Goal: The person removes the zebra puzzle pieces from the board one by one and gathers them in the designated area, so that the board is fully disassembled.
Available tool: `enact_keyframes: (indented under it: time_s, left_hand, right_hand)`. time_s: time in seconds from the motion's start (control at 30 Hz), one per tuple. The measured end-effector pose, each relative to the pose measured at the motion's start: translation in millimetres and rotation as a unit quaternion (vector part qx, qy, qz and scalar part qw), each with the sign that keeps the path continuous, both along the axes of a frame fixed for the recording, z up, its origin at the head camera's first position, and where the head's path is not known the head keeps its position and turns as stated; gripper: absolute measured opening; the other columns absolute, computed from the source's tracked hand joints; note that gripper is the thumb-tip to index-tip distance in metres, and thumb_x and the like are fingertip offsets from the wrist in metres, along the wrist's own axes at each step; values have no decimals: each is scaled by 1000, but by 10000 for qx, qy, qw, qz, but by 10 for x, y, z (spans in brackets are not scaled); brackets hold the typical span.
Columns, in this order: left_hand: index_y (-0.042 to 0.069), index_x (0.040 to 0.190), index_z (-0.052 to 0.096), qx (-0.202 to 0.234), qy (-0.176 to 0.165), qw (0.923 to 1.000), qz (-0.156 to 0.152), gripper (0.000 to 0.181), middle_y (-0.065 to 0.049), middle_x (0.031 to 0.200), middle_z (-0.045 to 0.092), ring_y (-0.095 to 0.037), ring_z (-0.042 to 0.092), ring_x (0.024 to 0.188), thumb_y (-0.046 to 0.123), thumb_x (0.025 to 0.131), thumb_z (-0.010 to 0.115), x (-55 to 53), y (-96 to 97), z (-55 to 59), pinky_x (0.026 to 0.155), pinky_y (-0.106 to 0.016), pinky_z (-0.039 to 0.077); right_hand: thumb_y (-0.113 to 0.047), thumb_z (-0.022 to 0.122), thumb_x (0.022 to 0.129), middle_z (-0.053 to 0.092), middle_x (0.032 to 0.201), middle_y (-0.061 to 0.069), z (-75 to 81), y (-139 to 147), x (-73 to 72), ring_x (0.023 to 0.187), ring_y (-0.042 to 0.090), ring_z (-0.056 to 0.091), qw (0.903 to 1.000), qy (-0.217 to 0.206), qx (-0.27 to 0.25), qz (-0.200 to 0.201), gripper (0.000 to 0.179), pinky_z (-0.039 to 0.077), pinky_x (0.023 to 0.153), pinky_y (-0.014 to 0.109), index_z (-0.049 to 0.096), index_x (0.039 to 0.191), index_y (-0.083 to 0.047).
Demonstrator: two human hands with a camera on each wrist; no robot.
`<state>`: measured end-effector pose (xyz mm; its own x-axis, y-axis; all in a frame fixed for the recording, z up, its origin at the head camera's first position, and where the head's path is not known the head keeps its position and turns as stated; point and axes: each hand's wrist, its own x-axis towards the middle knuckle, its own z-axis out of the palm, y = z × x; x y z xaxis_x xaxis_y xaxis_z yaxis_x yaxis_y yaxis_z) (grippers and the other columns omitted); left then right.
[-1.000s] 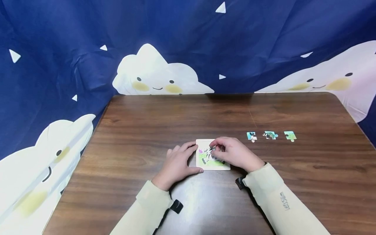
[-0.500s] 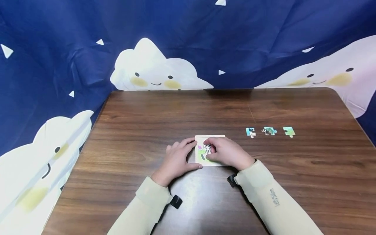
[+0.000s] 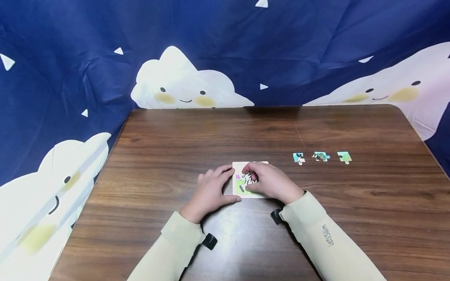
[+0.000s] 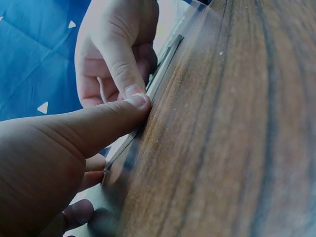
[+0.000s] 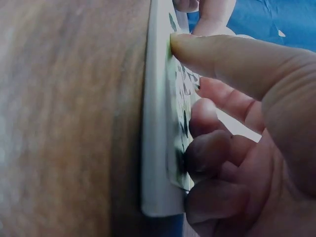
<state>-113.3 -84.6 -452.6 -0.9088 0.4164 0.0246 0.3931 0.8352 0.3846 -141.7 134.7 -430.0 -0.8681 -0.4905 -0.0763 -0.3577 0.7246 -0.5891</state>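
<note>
A small white-framed puzzle board (image 3: 254, 196) lies flat on the table, with a zebra picture on green showing. My left hand (image 3: 211, 191) holds its left side, index finger at the far corner and thumb at the near one. Over the board, the thumb and curled index finger of my right hand (image 3: 274, 181) pinch a black-and-white zebra puzzle piece (image 3: 250, 178) against the picture. The right wrist view shows the thumb pressed onto the board (image 5: 157, 128) and the other fingers curled by its face. My right hand covers the board's right part.
Three loose puzzle pieces lie in a row to the right: a blue one with zebra stripes (image 3: 299, 158), a dark-patterned one (image 3: 320, 156) and a green one (image 3: 345, 157). Behind the brown wooden table (image 3: 168, 136) hangs a blue curtain (image 3: 281, 47) with clouds.
My right hand has moved left across the board, its thumb and index finger now further over the zebra. The left hand keeps its hold; the head view has shifted slightly.
</note>
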Motion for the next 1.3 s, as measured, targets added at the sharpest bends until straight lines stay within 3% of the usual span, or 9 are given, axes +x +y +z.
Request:
enact_keyframes:
  time_s: [0.23,0.47,0.83,1.1,1.3]
  left_hand:
    - [22,146,54,-15,3,10000,-5,88,8,152,46,-18,52,106,63,73,79,0,7,5,79,-38,32]
    - [22,147,54,-67,-23,10000,-5,88,9,152,46,-18,53,107,64,73,79,-5,19,-7,81,-38,33]
    - [21,147,54,-5,-48,10000,-33,88,8,152,46,-19,53,107,62,73,80,13,20,-6,80,-39,33]
    - [21,147,54,19,-62,10000,-8,88,8,152,46,-18,52,105,61,73,80,23,14,7,81,-40,33]
    - [21,147,54,-2,2,10000,-2,88,8,152,46,-19,53,104,61,73,80,19,8,6,81,-40,34]
  right_hand:
    - [-17,84,76,55,82,-4,-23,14,28,71,11,49,9996,219,-185,-66,35,40,68,31,66,105,-16]
    - [-8,76,78,59,87,-4,-7,19,46,79,14,54,9983,549,-181,-31,28,43,73,34,68,103,-16]
    - [-3,68,81,63,83,-8,-15,19,53,75,12,55,9984,462,-266,-190,24,44,72,33,71,100,-16]
    - [-4,71,81,64,84,-7,-5,14,52,77,12,56,9985,455,-269,-132,23,44,73,33,70,100,-16]
    - [-4,70,81,61,83,-7,-2,4,35,76,13,55,9970,739,-207,67,21,44,73,34,68,99,-15]
